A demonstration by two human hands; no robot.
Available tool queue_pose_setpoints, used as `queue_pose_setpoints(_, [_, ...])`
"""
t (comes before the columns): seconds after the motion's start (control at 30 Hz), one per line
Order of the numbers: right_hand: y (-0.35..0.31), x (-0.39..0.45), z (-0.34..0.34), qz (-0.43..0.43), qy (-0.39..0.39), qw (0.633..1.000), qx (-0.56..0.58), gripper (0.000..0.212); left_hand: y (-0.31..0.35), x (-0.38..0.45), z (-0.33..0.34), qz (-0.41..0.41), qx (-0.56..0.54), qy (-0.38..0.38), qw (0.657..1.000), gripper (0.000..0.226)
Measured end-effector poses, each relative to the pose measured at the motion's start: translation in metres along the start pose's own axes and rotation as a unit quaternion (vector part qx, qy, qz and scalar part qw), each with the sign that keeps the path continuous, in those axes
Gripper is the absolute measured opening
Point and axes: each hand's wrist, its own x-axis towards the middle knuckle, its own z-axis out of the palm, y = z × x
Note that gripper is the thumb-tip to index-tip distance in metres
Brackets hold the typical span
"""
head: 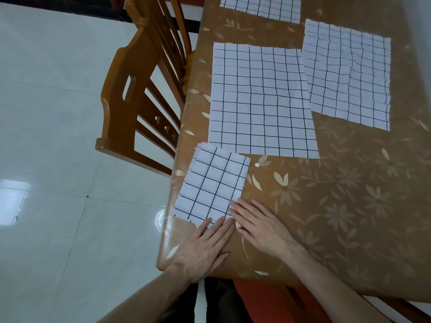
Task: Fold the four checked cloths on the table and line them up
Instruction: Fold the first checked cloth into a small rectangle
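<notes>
Folded checked cloth (212, 185): small rectangle near the counter (349, 206) edge, at 7 o'clock from the middle cloth. Left hand (205, 249): flat, fingers straight and close together, tips resting on the folded cloth's near edge. Right hand (261, 226): flat, fingers slightly spread, tips touching its near right corner. Middle cloth (262, 101): unfolded, flat. Right cloth (348, 73): unfolded, wrinkled, at 2 o'clock. Far cloth (261, 7): unfolded, at 12 o'clock, partly cut off. Wooden chair (140, 89): at 9 o'clock, beside the counter.
</notes>
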Motion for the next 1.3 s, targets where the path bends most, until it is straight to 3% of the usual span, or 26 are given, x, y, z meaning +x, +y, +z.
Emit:
queue_pose_setpoints(0.33, [0.042, 0.020, -0.007, -0.037, -0.048, 0.998, -0.015, 0.074, -0.005, -0.003, -0.006, 0.011, -0.016, -0.020, 1.000, 0.082])
queue_pose_setpoints(0.53, [0.069, 0.036, -0.015, -0.049, -0.056, 0.997, -0.025, 0.072, -0.006, -0.004, -0.006, 0.020, -0.025, -0.025, 0.999, 0.084])
queue_pose_setpoints(0.67, [0.092, 0.051, -0.027, 0.057, -0.046, 0.997, 0.014, 0.071, -0.003, -0.004, -0.005, 0.013, -0.032, -0.021, 0.999, 0.085])
queue_pose_setpoints(1.1, [0.088, 0.056, -0.037, 0.102, -0.040, 0.990, 0.090, 0.067, 0.001, -0.004, -0.006, 0.014, -0.034, -0.017, 0.999, 0.087])
queue_pose_setpoints(1.3, [0.065, 0.059, -0.043, 0.160, -0.033, 0.978, 0.130, 0.071, 0.007, 0.007, -0.025, -0.025, -0.113, 0.030, 0.993, 0.066])
